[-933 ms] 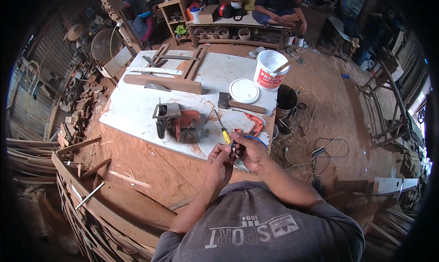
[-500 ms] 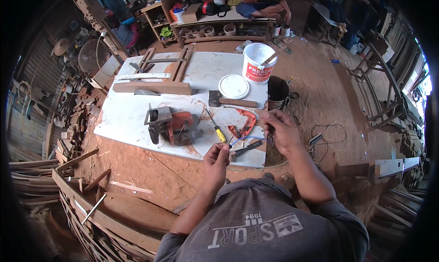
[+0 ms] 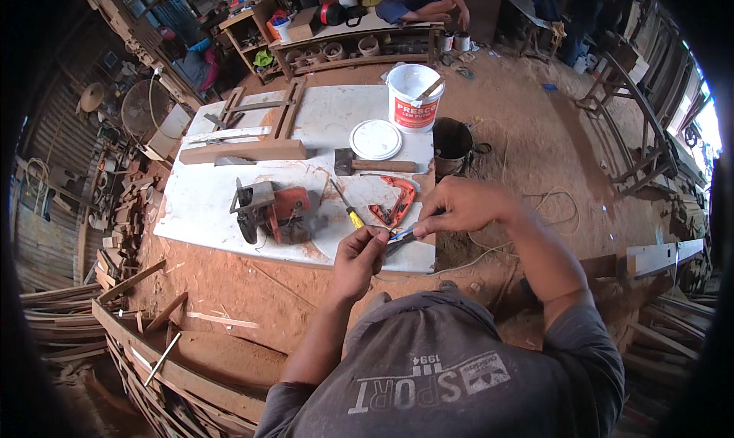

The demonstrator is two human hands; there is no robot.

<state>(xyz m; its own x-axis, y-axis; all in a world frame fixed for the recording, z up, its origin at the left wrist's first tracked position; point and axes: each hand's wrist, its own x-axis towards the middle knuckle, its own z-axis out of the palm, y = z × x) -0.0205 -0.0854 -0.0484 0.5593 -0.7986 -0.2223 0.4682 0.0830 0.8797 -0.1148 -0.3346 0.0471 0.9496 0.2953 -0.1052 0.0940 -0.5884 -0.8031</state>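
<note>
A thin blue wire runs between my two hands, over the near right corner of the white work table. My left hand pinches one part of it with thumb and forefinger. My right hand pinches the wire close by, its fingertips partly hidden. Just beyond lies an orange handle shell from a power tool, its inside facing up. A screwdriver with a yellow handle lies beside my left hand. Farther left sits an orange and grey circular saw, partly opened. A dark flat tool is partly covered under my hands.
A hammer, a round white lid and a white bucket stand beyond the handle shell. Wooden frame pieces lie at the table's far left. A dark bucket and loose cables are on the dirt floor at right.
My right hand has come down and left, closer to my left hand, and now pinches the blue wire near it. The whole view has shifted slightly.
</note>
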